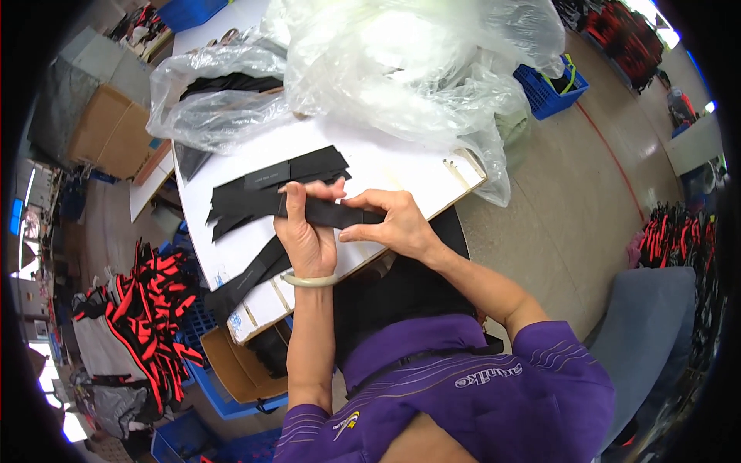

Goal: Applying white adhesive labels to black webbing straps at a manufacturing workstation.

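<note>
Head view looks down on a white desk (401, 166) where both hands meet over its near edge. Left hand (309, 231), with a pale bangle (310, 280) on the wrist, has its fingers (312, 189) clenched around one end of a black strip (332, 214); right hand (390, 224) pinches the other end between thumb and fingers, holding the strip level just above the desk. A loose pile of black strips (270, 185) lies just beyond the hands toward the desk's left edge. Clear plastic bags (401, 69) cover the far side
</note>
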`<state>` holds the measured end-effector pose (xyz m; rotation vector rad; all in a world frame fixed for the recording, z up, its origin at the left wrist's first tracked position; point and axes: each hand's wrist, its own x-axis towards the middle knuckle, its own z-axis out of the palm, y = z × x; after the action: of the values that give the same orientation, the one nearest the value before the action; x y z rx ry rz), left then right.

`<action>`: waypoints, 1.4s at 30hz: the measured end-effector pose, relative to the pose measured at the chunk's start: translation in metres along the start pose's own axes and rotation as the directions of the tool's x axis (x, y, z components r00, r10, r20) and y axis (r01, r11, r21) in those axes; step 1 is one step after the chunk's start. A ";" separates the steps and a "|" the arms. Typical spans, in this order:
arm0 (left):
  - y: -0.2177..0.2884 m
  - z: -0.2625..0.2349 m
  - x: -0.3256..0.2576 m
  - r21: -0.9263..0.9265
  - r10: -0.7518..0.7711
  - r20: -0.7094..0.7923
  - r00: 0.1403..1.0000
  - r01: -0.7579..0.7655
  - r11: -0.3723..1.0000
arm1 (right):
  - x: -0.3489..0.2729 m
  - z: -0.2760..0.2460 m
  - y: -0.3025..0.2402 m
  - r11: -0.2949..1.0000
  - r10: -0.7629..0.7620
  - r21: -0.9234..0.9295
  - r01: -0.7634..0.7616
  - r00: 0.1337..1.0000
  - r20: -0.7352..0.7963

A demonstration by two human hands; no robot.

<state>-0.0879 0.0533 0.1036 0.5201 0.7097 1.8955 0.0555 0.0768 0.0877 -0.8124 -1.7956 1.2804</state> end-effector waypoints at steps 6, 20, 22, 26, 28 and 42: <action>-0.010 0.003 0.001 0.089 0.020 -0.095 0.995 -0.011 0.996 | -0.008 0.009 0.019 0.920 0.147 0.371 -0.128 0.989 -0.022; -0.021 0.019 0.022 0.003 -0.033 -0.051 0.998 0.033 0.999 | -0.007 -0.002 0.023 0.984 -0.170 -0.107 0.145 0.946 -0.275; -0.019 0.019 0.022 -0.037 -0.030 -0.048 0.998 0.028 0.999 | -0.006 -0.001 0.023 0.978 -0.198 -0.125 0.169 0.940 -0.276; -0.021 0.020 0.019 -0.004 -0.010 0.051 0.999 0.010 1.000 | -0.010 0.005 0.041 0.924 -0.334 -0.286 0.255 0.901 -0.277; -0.021 0.013 0.020 -0.041 -0.017 0.090 0.996 0.020 0.999 | -0.007 0.004 0.042 0.873 -0.438 -0.357 0.333 0.858 -0.269; -0.031 0.017 0.020 -0.039 -0.091 0.097 0.991 0.095 0.995 | -0.002 -0.011 0.023 0.884 -0.425 -0.322 0.340 0.872 -0.245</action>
<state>-0.0647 0.0863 0.0965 0.5373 0.6188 1.7833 0.0680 0.0868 0.0674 -0.7034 -1.7779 0.6173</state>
